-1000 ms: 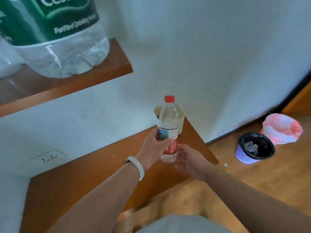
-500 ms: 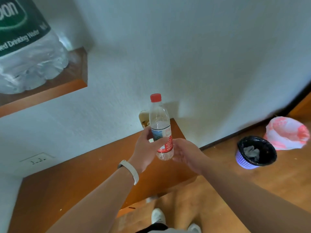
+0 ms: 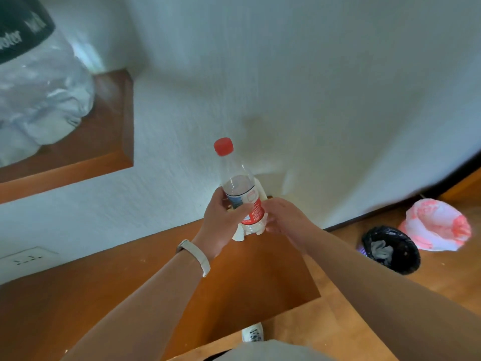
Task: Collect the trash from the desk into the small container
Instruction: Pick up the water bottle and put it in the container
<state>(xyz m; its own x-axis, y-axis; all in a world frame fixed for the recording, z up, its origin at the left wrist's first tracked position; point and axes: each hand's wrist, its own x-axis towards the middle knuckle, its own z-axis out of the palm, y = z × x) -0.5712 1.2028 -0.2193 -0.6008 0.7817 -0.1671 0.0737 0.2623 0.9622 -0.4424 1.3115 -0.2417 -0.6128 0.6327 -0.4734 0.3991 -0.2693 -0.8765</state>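
Observation:
A clear plastic bottle (image 3: 238,187) with a red cap and a red and blue label is held above the far right corner of the brown desk (image 3: 260,277). It tilts slightly, cap to the left. My left hand (image 3: 223,222) grips its middle from the left. My right hand (image 3: 282,217) is at the bottle's base on the right, fingers apart, holding nothing. The small cream container (image 3: 261,191) stands on the desk against the wall, mostly hidden behind the bottle and my left hand.
A wooden shelf (image 3: 104,157) at upper left carries a large water bottle (image 3: 39,100). A wall socket (image 3: 28,259) sits left of the desk. On the floor to the right stand a black-lined bin (image 3: 390,250) and a pink-and-white bag (image 3: 437,225).
The bottle and both hands have moved closer to the cream container, which is now largely covered by them. The bottle leans more to the left. The view has swung right.

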